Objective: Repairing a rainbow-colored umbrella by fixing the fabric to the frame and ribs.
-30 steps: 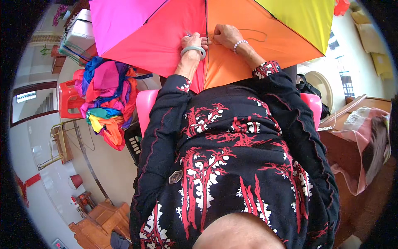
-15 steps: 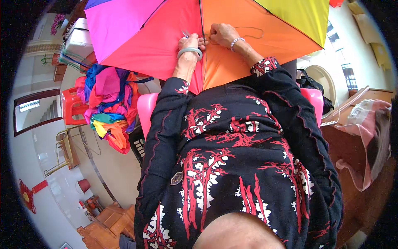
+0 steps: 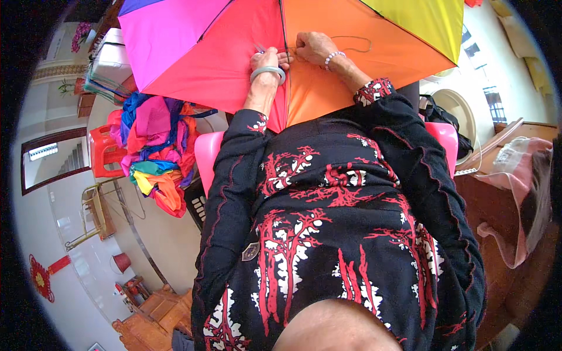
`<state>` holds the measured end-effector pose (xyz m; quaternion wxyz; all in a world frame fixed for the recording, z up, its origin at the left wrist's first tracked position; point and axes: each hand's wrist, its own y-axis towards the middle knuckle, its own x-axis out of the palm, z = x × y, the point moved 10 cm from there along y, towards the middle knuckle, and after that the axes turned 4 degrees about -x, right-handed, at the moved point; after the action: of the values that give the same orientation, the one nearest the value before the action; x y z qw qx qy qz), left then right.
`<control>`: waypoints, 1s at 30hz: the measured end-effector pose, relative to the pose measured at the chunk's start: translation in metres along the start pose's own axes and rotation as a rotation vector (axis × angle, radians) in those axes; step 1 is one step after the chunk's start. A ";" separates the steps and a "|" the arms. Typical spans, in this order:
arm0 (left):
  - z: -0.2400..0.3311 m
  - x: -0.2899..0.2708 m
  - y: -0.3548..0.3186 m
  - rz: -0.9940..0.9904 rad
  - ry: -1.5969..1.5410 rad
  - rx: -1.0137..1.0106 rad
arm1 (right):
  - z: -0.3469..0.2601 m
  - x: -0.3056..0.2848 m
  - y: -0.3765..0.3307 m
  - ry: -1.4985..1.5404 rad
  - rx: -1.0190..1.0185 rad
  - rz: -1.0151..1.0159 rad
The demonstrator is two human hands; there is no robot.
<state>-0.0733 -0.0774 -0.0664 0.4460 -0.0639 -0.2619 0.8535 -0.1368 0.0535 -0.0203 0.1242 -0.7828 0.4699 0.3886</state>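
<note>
An opened umbrella [image 3: 225, 67] with rainbow-coloured panels spreads before me, its dark ribs facing up. My left hand [image 3: 268, 60] is closed at the red panel, beside the rib [image 3: 284, 29] that runs along the red-orange seam. A thin shiny metal thing [image 3: 259, 48] pokes out above its thumb, too small to name; some of its fingers reach to the rib. Just right of the seam, my right hand [image 3: 315, 48] is closed in a pinch over the orange panel. Brown thread [image 3: 370, 44] loops across that panel from behind this hand. Its fingertips are partly hidden.
Bright folded fabric [image 3: 155, 137] is heaped on a red plastic stool [image 3: 104, 153] at the left. Pink chair arms [image 3: 209, 158] flank me. A round pale tub [image 3: 459, 108] with a black bag [image 3: 442, 120] stands at the right, near a pink cloth [image 3: 515, 193] on brown furniture.
Both hands stay at the same spot on the seam, with barely any shift of the fingers. The view has moved very slightly.
</note>
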 end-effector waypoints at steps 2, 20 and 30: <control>0.000 0.000 -0.002 0.006 0.006 -0.013 | -0.001 0.001 0.000 0.002 -0.007 -0.002; -0.007 0.011 0.007 -0.140 0.030 -0.038 | -0.004 0.003 0.004 0.010 -0.080 0.071; -0.007 0.008 0.004 -0.088 0.070 -0.015 | -0.013 0.007 0.004 -0.067 -0.077 0.015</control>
<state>-0.0787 -0.0706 -0.0734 0.4917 -0.0854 -0.2552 0.8282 -0.1317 0.0397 -0.0160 0.1067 -0.7700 0.4561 0.4332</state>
